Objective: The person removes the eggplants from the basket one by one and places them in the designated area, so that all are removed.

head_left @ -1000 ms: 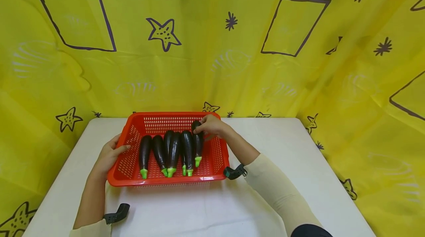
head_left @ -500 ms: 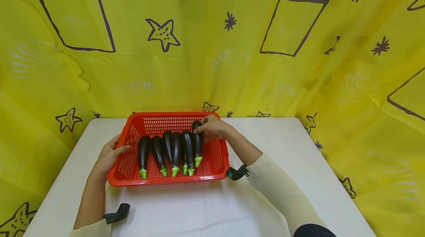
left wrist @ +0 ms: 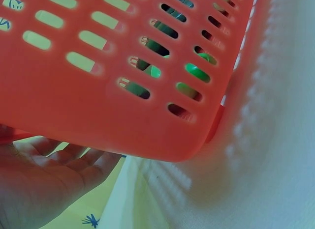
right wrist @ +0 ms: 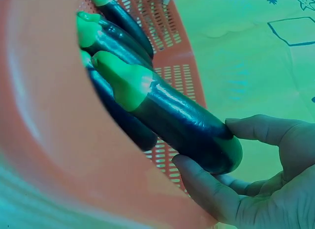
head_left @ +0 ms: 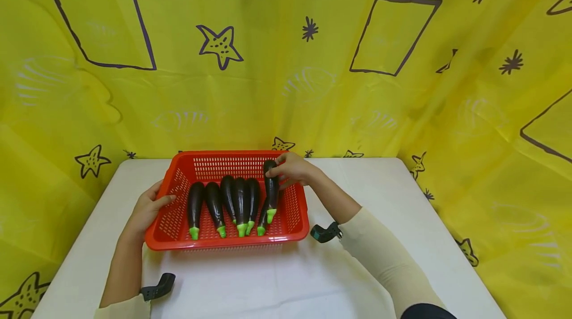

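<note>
A red perforated plastic basket (head_left: 223,244) holds several dark purple eggplants with green stem ends, lying side by side. My left hand (head_left: 148,207) grips the basket's left rim, thumb over the edge; in the left wrist view its fingers (left wrist: 88,165) lie against the outside under the rim. With thumb and fingers my right hand (head_left: 292,169) pinches one eggplant (head_left: 271,192) by its rounded end, at the basket's right side. In the right wrist view that eggplant (right wrist: 182,121) hangs above the others, green end pointing away from the hand. Another eggplant (head_left: 262,220) lies partly hidden beneath it.
The basket stands on a white-covered table (head_left: 250,284), near its back edge. A yellow curtain (head_left: 268,95) with starfish drawings hangs behind and at both sides. Each wrist wears a black camera mount, such as the left mount (head_left: 158,287).
My right hand has moved slightly right and up with its eggplant, away from the neighbouring ones. The remaining eggplants have shifted a little. My left hand stays on the rim.
</note>
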Available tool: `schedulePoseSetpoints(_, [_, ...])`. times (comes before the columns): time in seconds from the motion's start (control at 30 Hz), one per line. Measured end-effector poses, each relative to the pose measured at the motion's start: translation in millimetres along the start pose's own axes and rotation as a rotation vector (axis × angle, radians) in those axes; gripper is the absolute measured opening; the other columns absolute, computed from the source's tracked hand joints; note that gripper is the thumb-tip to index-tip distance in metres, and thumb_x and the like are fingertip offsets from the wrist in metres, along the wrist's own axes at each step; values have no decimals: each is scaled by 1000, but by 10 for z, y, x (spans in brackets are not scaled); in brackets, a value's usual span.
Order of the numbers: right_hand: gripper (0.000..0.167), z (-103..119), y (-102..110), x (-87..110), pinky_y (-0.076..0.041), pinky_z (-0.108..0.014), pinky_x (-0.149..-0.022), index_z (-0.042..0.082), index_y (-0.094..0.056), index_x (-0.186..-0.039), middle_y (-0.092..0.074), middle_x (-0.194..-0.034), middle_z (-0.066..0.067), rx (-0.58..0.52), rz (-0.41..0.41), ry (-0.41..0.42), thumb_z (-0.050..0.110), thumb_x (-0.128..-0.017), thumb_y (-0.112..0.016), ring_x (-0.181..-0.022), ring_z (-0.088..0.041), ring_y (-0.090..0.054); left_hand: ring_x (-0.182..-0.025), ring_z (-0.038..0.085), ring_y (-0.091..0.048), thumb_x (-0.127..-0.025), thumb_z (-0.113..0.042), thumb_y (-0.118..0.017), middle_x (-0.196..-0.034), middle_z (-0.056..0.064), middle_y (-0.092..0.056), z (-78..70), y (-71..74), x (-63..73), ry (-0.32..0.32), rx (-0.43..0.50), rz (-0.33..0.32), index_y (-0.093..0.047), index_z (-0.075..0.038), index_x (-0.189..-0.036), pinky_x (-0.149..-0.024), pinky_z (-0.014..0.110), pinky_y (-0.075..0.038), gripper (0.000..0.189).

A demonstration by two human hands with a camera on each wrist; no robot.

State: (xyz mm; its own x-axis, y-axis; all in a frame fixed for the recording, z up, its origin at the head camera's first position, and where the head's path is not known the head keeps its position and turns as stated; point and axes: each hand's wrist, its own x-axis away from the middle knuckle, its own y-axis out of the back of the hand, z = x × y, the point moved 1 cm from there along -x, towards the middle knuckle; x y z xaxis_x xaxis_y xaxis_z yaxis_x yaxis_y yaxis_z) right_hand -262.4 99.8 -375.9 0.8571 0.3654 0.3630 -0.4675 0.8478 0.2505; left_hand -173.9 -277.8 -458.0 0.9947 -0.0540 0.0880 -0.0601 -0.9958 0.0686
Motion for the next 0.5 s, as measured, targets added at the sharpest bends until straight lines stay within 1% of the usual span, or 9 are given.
schedulePoseSetpoints(0.13, [57,3,29,19,-63,-49,-80,-12,-43,-138,-61,-119,-27,-25,3,-3,3,-93,-75,-99,-39,-72,-95,7,-67,-107,-9,-54,-116,-8,-60,-5,-2,6,-4,6,2,-26,4,-162,-79,28,-61,63])
schedulePoseSetpoints(0.33, [56,21,69,73,-59,-55,-87,-12,-44,-138,-61,-121,-28,-27,10,10,4,-94,-74,-108,-47,-69,-95,8,-67,-106,-9,-55,-114,-10,-62,-6,-2,9,-13,30,1,-26,4,-161,-78,28,-61,63])
schedulePoseSetpoints(0.5, [53,30,112,118,-59,-54,-85,-12,-46,-136,-59,-121,-27,-12,9,37,5,-94,-74,-104,-46,-70,-95,7,-67,-107,-10,-55,-116,-9,-61,-11,1,8,-11,14,0,-27,3,-161,-79,28,-61,63])
